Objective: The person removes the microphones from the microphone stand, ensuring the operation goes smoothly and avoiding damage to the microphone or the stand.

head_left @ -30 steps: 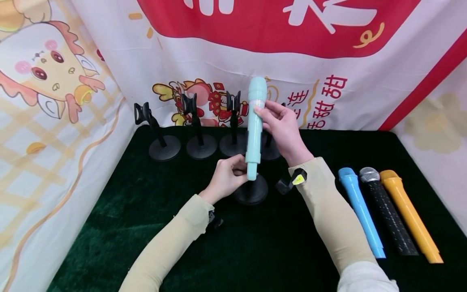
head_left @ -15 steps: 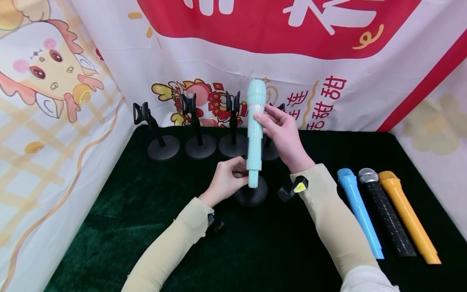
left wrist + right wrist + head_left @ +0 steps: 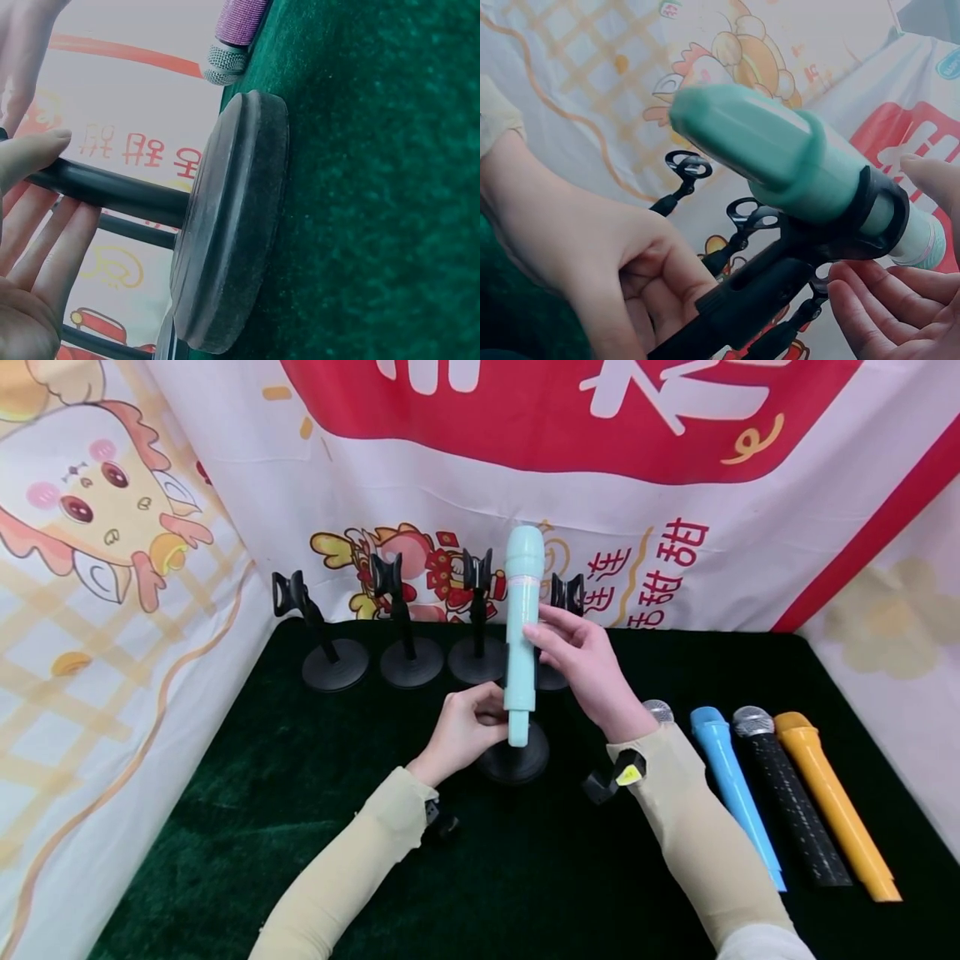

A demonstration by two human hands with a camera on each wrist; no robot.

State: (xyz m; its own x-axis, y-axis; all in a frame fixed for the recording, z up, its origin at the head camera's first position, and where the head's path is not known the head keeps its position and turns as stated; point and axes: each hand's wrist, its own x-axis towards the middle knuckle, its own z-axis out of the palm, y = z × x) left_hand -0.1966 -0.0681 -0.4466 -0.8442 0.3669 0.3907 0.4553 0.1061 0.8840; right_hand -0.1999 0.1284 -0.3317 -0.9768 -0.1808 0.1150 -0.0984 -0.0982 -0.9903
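A mint-green microphone (image 3: 522,647) stands nearly upright in the black clip (image 3: 866,221) of a small desk stand, its narrow tail end down. The stand's round base (image 3: 232,225) rests on the green cloth. My left hand (image 3: 465,727) grips the stand's pole (image 3: 112,191) under the clip, thumb on one side and fingers on the other. At the microphone's right side is my right hand (image 3: 588,664), its thumb and fingers spread apart around the clip and body. In the right wrist view a gap shows between the thumb and the microphone.
Several black stands with vacant clips line the back, including one at the far left (image 3: 335,664). To the right lie blue (image 3: 738,793), black (image 3: 798,802) and yellow (image 3: 836,802) microphones. A pink microphone (image 3: 241,22) with a silver head is partly hidden by my right sleeve.
The microphone has come down slightly into the clip. My right hand has slid lower along it and loosened, uncovering a silver microphone head by the sleeve. The left hand stays on the pole.
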